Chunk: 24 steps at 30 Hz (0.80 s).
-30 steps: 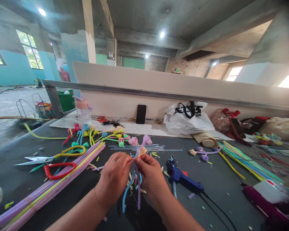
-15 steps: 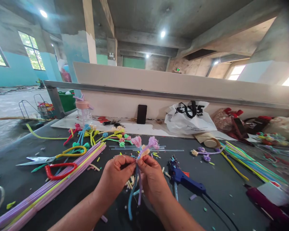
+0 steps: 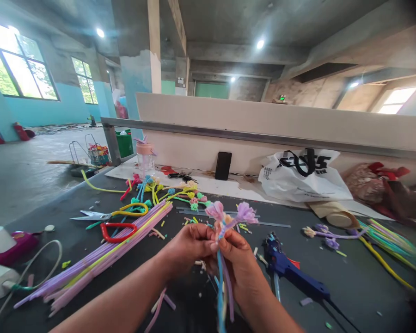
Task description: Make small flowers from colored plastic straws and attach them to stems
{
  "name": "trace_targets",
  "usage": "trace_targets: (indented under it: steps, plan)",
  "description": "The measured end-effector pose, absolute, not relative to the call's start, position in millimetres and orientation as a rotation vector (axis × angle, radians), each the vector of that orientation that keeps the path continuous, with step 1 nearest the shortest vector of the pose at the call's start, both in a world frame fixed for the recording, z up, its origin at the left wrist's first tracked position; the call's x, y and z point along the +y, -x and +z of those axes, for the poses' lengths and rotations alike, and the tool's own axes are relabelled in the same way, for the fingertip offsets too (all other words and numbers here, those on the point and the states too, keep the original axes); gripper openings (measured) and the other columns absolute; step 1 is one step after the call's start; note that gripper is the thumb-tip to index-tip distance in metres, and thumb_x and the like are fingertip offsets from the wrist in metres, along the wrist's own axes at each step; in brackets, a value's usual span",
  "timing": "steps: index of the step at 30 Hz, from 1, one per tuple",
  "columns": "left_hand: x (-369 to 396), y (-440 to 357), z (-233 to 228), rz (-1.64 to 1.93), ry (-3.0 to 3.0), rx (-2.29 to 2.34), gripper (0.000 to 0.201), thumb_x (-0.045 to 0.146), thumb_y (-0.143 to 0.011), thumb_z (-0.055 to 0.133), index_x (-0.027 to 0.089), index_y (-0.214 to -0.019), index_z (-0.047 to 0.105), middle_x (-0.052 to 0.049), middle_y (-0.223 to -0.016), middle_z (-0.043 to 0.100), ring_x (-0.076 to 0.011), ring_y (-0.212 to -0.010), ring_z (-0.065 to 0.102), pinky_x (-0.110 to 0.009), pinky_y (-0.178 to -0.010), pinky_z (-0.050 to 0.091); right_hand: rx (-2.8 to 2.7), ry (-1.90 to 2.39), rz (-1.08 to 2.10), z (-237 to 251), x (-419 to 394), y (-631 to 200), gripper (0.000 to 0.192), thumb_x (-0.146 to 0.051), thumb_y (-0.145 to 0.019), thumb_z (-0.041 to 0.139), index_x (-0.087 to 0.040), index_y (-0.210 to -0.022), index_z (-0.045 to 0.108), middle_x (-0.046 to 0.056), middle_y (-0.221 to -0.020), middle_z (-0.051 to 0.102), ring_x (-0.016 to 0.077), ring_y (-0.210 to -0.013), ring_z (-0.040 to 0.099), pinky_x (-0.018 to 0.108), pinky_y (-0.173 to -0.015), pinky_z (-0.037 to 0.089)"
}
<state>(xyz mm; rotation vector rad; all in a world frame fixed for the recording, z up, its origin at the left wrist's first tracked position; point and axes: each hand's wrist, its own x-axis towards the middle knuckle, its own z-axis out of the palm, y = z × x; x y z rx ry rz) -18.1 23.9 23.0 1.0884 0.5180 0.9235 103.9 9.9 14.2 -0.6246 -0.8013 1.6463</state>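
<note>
Between my hands is a small bunch of pipe-cleaner flowers (image 3: 246,213), with a pink head and a purple head at the top. Its blue and purple stems hang down below my fingers. My left hand (image 3: 195,245) is closed, its thumb and fingers pinching the stems from the left. My right hand (image 3: 236,254) grips the same stems from the right, just under the flower heads. The fingertips partly cover the joint. Right of my right hand lies a blue glue gun (image 3: 294,273). Scissors (image 3: 119,219) with yellow and red handles lie to the left.
A bundle of pipe cleaners (image 3: 100,259) stretches across the left. Finished pipe-cleaner flowers (image 3: 156,192) lie behind it. Clear glue sticks (image 3: 273,225) are beyond my hands. A phone (image 3: 223,165), a lidded cup (image 3: 145,157) and a white bag (image 3: 298,178) stand at the back.
The view has turned left, so everything sits farther right. Both hands keep their pinch on the flower bunch, which has turned slightly; its cream-coloured part shows less.
</note>
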Motion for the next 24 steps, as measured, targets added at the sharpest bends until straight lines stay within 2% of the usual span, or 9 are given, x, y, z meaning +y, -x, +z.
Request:
trace_targets:
  steps: [5, 10, 16, 24]
  plan:
    - [21.1, 0.8, 17.5, 1.185, -0.932, 0.701, 0.028, 0.034, -0.059, 0.074, 0.015, -0.062, 0.054, 0.004, -0.049, 0.056, -0.0093, -0.043, 0.052, -0.023, -0.048, 0.045, -0.704, 0.641, 1.509, 11.0, 17.5, -104.3, 0.023, -0.025, -0.055, 0.078, -0.019, -0.057, 0.057, -0.006, -0.050, 0.052, 0.0080, -0.043, 0.045, 0.022, -0.046, 0.036]
    - [17.6, -4.2, 16.1, 1.338, -1.163, 1.030, 0.016, 0.028, -0.065, 0.066, 0.014, -0.063, 0.061, 0.001, -0.056, 0.060, -0.0110, -0.056, 0.054, -0.022, -0.058, 0.044, -0.709, 0.683, 1.347, 8.5, 20.3, -101.4, 0.020, -0.025, -0.056, 0.077, -0.019, -0.056, 0.058, -0.004, -0.058, 0.053, 0.0104, -0.055, 0.047, 0.024, -0.056, 0.038]
    - [16.4, -7.3, 9.9, 1.431, -1.195, 1.075, 0.010, 0.025, -0.067, 0.062, 0.015, -0.071, 0.061, 0.001, -0.066, 0.063, -0.0113, -0.063, 0.055, -0.022, -0.063, 0.044, -0.686, 0.682, 1.287, 5.2, 21.0, -97.0, 0.017, -0.023, -0.054, 0.077, -0.019, -0.058, 0.060, -0.003, -0.063, 0.055, 0.0120, -0.064, 0.048, 0.025, -0.066, 0.039]
    - [14.8, -11.6, 11.9, 1.474, -1.077, 1.107, 0.011, 0.024, -0.065, 0.062, 0.014, -0.070, 0.061, 0.001, -0.065, 0.065, -0.0112, -0.062, 0.057, -0.022, -0.062, 0.044, -0.563, 0.636, 1.376, -1.9, 22.9, -93.4, 0.018, -0.022, -0.052, 0.078, -0.020, -0.058, 0.061, -0.005, -0.058, 0.055, 0.0105, -0.060, 0.049, 0.024, -0.064, 0.038]
